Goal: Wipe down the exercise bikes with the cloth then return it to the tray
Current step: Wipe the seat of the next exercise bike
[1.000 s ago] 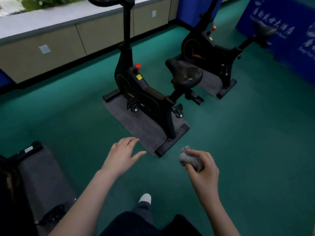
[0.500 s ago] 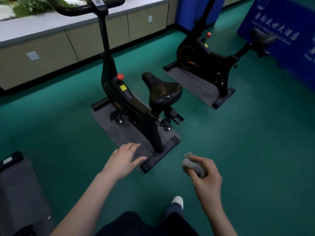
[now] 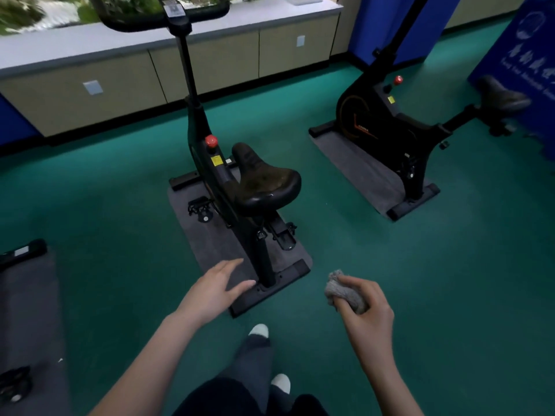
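Observation:
A black exercise bike (image 3: 231, 187) stands right ahead on a grey mat, its saddle (image 3: 264, 178) pointing toward me and its handlebar (image 3: 163, 13) at the top edge. A second black bike (image 3: 399, 130) stands to the right on its own mat. My right hand (image 3: 365, 307) grips a bunched grey cloth (image 3: 342, 291) in the air, right of the near bike's rear foot. My left hand (image 3: 217, 288) hovers with straight fingers above the mat's near end, holding nothing. No tray is in view.
Green carpet (image 3: 450, 280) covers the floor. A low beige cabinet run (image 3: 210, 64) lines the far wall under a window. A blue banner (image 3: 528, 55) stands at the right. Part of a third mat and bike base (image 3: 24, 280) shows at the left edge.
I have stepped closer to the near bike, which now sits more central and larger. Both hands keep their pose, the cloth still gripped in the right.

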Action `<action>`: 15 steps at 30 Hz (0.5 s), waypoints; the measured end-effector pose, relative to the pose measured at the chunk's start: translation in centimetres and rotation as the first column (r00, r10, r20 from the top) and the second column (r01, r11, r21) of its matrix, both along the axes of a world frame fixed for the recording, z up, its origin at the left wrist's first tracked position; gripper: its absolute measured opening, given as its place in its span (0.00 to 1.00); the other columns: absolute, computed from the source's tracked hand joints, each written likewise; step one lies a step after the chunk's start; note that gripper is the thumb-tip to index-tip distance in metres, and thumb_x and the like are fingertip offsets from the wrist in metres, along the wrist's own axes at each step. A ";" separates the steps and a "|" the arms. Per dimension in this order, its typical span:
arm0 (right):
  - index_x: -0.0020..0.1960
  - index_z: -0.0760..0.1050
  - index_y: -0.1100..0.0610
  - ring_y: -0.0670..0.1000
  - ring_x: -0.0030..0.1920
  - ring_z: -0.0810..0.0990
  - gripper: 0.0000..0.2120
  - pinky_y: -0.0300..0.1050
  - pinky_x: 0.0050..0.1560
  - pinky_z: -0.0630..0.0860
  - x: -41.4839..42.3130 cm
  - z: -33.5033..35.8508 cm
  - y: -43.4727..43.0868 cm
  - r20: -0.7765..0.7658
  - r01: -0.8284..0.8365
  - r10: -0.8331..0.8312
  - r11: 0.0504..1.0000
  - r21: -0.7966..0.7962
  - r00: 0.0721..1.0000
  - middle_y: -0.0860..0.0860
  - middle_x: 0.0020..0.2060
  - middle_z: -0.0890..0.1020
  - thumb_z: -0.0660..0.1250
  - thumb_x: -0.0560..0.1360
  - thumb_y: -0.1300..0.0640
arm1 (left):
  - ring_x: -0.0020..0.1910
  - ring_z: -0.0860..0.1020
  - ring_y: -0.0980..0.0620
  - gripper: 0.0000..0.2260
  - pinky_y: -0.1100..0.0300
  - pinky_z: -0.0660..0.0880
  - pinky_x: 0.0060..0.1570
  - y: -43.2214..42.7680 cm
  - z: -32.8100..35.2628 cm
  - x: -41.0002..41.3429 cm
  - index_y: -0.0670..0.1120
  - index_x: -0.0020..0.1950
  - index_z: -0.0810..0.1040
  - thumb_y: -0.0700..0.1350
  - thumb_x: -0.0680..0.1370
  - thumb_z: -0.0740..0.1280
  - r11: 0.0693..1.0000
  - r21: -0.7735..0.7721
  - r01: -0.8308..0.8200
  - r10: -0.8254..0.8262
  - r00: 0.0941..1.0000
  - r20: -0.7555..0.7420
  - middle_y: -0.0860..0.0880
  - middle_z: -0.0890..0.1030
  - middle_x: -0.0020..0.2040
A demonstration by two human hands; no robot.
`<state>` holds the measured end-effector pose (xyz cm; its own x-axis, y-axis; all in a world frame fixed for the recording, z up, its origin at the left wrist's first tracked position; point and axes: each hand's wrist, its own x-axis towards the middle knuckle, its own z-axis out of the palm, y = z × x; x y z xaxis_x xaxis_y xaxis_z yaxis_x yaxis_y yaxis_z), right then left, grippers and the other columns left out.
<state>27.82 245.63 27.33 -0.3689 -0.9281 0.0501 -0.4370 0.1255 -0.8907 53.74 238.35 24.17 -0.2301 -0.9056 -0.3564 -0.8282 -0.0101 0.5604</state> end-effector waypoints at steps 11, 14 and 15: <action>0.45 0.81 0.48 0.38 0.48 0.79 0.19 0.27 0.46 0.71 -1.9 -0.9 -13.3 -0.047 -0.176 0.178 0.983 0.045 0.983 0.44 0.45 0.81 0.75 0.65 0.71 | 0.72 0.63 0.50 0.34 0.53 0.63 0.70 -11.0 -4.1 -0.8 0.50 0.76 0.57 0.64 0.75 0.60 0.979 0.066 -0.195 0.196 0.981 0.001 0.50 0.63 0.74; 0.45 0.81 0.49 0.38 0.47 0.79 0.19 0.26 0.46 0.71 -2.4 -1.0 -17.0 -0.065 -0.217 0.221 0.974 0.066 0.973 0.44 0.45 0.81 0.75 0.64 0.72 | 0.73 0.62 0.49 0.38 0.53 0.61 0.71 -13.9 -5.0 -0.7 0.50 0.77 0.55 0.65 0.72 0.62 0.950 0.131 -0.283 0.292 0.954 -0.063 0.48 0.61 0.75; 0.45 0.81 0.50 0.38 0.48 0.79 0.19 0.26 0.46 0.71 -2.5 -1.0 -18.1 -0.066 -0.230 0.234 0.971 0.063 0.970 0.45 0.45 0.81 0.74 0.65 0.72 | 0.73 0.61 0.49 0.39 0.54 0.61 0.71 -14.8 -5.2 -0.7 0.50 0.77 0.54 0.65 0.71 0.63 0.943 0.144 -0.301 0.316 0.944 -0.090 0.48 0.61 0.75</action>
<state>25.31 227.50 26.36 -0.1409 -0.9899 0.0160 -0.5225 0.0606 -0.8505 53.09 223.58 19.00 0.0090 -0.8873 -0.4611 -0.7058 -0.3322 0.6256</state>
